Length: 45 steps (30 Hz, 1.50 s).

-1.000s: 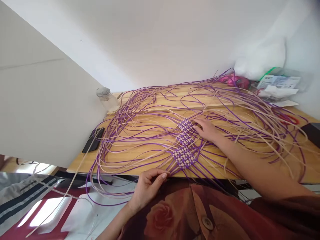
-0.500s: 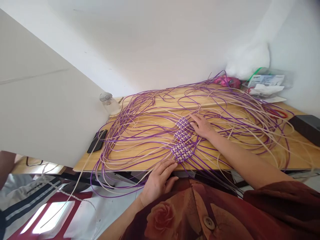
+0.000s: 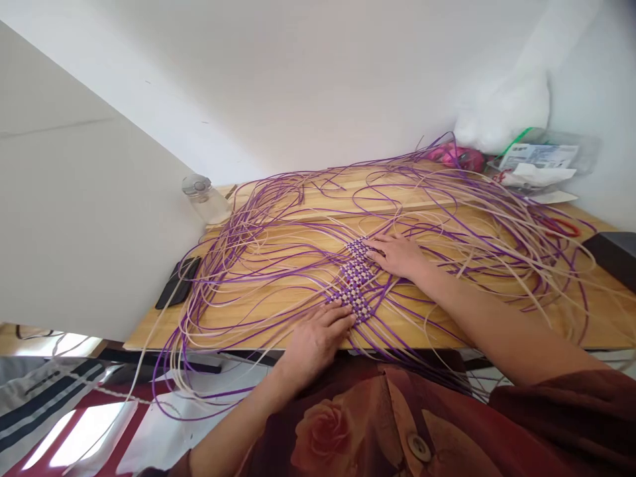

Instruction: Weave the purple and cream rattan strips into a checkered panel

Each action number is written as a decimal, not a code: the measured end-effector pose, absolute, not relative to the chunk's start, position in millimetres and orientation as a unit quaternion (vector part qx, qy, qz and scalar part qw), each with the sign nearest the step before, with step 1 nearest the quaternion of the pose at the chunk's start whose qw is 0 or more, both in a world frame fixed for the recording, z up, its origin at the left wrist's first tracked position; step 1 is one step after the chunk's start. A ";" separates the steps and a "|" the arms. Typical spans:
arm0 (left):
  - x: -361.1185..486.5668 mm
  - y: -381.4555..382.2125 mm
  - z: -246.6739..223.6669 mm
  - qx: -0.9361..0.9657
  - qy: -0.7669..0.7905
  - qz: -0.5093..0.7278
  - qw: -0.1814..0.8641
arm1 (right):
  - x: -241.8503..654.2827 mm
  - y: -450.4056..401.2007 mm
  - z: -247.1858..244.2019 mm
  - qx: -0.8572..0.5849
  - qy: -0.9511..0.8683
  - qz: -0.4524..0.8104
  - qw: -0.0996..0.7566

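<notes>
A purple and cream woven piece (image 3: 356, 271) lies on the wooden table (image 3: 293, 286), made of three joined checkered patches in a line running away from me. Long purple and cream strands (image 3: 248, 228) fan out from both its sides. My left hand (image 3: 318, 334) rests flat on the near patch's lower left edge and the strands there, fingers extended. My right hand (image 3: 397, 255) lies on the right side of the far patch, its fingertips touching the weave, fingers spread.
A clear bottle (image 3: 206, 201) and a black phone (image 3: 177, 283) are at the left. Back right hold a pink bundle (image 3: 460, 157), plastic bags and papers (image 3: 539, 159). Red-handled scissors (image 3: 561, 227) lie under strands near a black box (image 3: 613, 255). Strands hang over the front edge.
My left hand has moved up onto the near patch from its lower edge. My right hand has shifted left over the far patch. The woven piece now slants a little more. The view has shifted slightly.
</notes>
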State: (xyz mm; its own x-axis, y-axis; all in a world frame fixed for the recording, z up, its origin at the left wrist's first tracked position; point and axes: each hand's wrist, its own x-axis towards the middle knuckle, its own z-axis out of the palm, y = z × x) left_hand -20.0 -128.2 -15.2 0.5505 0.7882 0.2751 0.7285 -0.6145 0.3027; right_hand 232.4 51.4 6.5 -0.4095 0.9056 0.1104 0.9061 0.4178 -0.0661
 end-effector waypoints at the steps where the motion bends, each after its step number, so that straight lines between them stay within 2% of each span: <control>1: -27.7 -121.3 -13.2 0.872 0.441 0.195 0.083 | 231.7 52.4 8.1 -0.546 -0.836 -0.004 0.057; 9: -93.7 -24.7 1.6 0.836 0.526 0.157 0.005 | 231.3 36.5 27.9 -0.589 -0.806 -0.057 -0.010; 12: -86.6 -8.8 9.6 0.847 0.515 0.130 -0.002 | 240.9 14.5 30.1 -0.602 -0.796 -0.067 -0.029; 16: -41.1 -26.9 9.7 0.828 0.554 0.088 -0.017 | 256.9 -7.3 24.5 -0.608 -0.791 -0.068 -0.025; 21: 5.1 -59.7 -7.2 0.747 0.643 0.169 -0.010 | 274.1 -7.2 17.0 -0.579 -0.807 -0.109 0.015; 25: -8.4 -65.1 -13.3 0.788 0.594 0.160 0.017 | 288.6 -6.6 12.1 -0.561 -0.815 -0.128 0.067; 28: -42.4 -52.3 -8.0 0.831 0.539 0.125 0.059 | 287.2 -25.4 8.5 -0.575 -0.807 -0.114 0.070; 32: -90.4 -22.7 1.1 0.877 0.452 0.110 0.117 | 269.5 -67.8 11.4 -0.538 -0.838 -0.073 0.054; 37: -109.6 -12.8 -3.6 0.819 0.487 0.252 0.169 | 271.7 -81.3 34.5 -0.501 -0.854 0.063 0.125; 41: -99.7 -26.7 -11.7 0.786 0.512 0.312 0.152 | 294.9 -56.2 54.6 -0.556 -0.800 0.088 0.209; 45: -87.8 -34.5 -13.4 0.783 0.514 0.335 0.098 | 307.1 -33.0 55.6 -0.586 -0.774 0.111 0.210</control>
State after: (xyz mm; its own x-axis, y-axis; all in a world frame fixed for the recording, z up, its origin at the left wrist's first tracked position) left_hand -87.8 -34.5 -13.4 0.2464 0.8710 0.4250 0.7400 -0.4523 0.4979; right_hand 307.1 -33.0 55.6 -0.2240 0.9548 0.1955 0.8620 0.2877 -0.4174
